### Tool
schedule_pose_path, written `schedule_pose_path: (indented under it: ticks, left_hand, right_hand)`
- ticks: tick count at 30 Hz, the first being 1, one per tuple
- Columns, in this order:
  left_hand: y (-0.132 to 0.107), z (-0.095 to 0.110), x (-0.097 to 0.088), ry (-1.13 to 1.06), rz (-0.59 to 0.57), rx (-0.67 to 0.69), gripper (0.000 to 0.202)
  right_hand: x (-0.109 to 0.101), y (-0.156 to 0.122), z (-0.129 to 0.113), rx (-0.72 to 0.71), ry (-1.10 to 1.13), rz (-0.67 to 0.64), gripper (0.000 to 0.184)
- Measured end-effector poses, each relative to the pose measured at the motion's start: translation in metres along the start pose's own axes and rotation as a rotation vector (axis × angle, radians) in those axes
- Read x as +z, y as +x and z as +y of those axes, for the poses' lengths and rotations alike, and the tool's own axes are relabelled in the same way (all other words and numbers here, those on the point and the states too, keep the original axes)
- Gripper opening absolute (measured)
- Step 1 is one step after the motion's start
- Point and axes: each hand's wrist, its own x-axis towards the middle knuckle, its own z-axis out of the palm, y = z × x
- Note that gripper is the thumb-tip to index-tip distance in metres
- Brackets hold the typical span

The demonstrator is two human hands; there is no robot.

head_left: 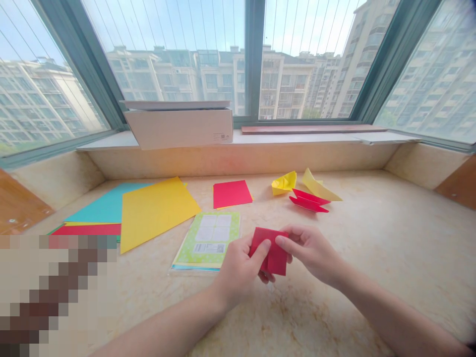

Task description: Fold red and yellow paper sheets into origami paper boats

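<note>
Folded red paper (276, 260) is basically sandwiched in the grip: left side clamped by the left hand (241, 260), upper right side pinched by the right hand (308, 248).

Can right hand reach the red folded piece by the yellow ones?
Probably yes: nothing visible stands between right hand and red folded piece, though it may first need to release the red paper it holds.

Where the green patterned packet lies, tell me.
In the head view, the packet lies left of centre, beside the left hand and right of the big yellow sheet.
</note>
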Motion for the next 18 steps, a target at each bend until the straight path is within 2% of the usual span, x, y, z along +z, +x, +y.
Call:
schedule_pose_path:
  ticks: [5,11,18]
  left_hand:
    - [0.000,0.000,0.002,-0.078,0.055,-0.012,0.043]
    - [-0.002,-0.001,0.004,-0.118,0.104,-0.009,0.053]
    - [-0.003,-0.001,0.007,-0.070,0.119,-0.018,0.050]
  right_hand:
    - [0.007,-0.002,-0.003,-0.013,0.120,-0.053,0.031]
    - [0.015,-0.003,-0.002,-0.012,0.112,0.027,0.028]
    - [0.020,-0.003,0.001,-0.020,0.109,0.149,0.029]
